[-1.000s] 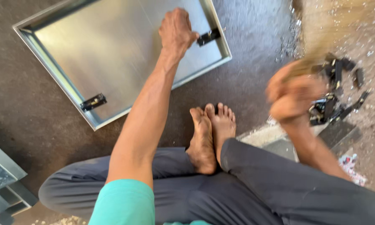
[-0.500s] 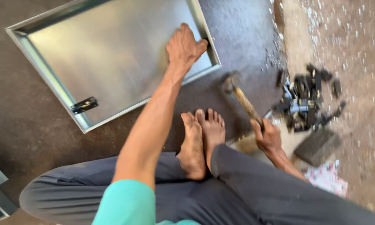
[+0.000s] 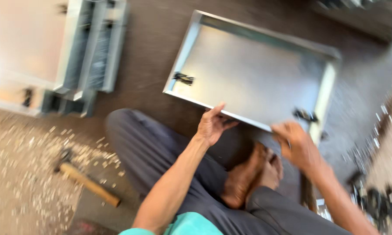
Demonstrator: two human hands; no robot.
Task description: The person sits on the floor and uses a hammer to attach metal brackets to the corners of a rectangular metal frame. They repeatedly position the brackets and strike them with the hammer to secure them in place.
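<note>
A shallow galvanized metal panel [image 3: 252, 74] with raised edges lies on the dark floor in front of my crossed legs. Two small black latches sit on it, one at the left [image 3: 183, 78] and one near the right corner [image 3: 305, 115]. My left hand [image 3: 212, 126] grips the middle of the panel's near edge. My right hand [image 3: 297, 146] is blurred and closes on the near right corner, just below the right latch. My bare feet [image 3: 252, 176] rest under the panel's near edge.
A wooden-handled hammer [image 3: 86, 180] lies on the floor at the left among scattered metal shavings. Several more metal panels [image 3: 91, 48] are stacked at the upper left. A pile of black parts [image 3: 379, 204] sits at the lower right.
My left hand has moved from lying flat inside the panel to gripping its near edge. My right hand has left the hammer and come onto the panel. The view has swung round.
</note>
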